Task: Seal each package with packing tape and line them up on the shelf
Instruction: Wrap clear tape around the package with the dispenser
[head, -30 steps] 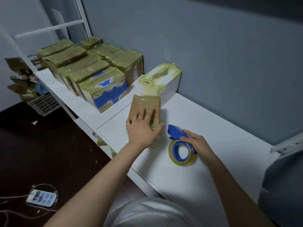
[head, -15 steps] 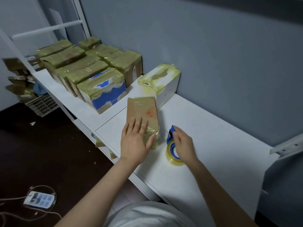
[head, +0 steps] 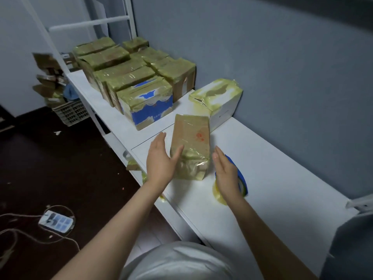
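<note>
A small brown package (head: 190, 142) wrapped in yellowish tape lies on the white shelf (head: 272, 168) in front of me. My left hand (head: 161, 160) is flat against its left side, thumb on its top near corner, fingers straight. My right hand (head: 226, 174) hovers just right of the package with straight fingers, holding nothing. Under and behind that hand sits the tape roll in its blue dispenser (head: 240, 182), partly hidden. A taped white box (head: 218, 100) stands behind the package. Several taped packages (head: 131, 77) stand lined up further left on the shelf.
A grey wall (head: 262, 57) runs along the back of the shelf. White frame bars (head: 88, 23) rise at the far left. A crate (head: 70, 112) with cardboard sits on the dark floor, and a power strip (head: 55, 220) with cables lies below left.
My right hand has let go of the tape dispenser and moved beside the package. My left hand slid from the package's top to its left side.
</note>
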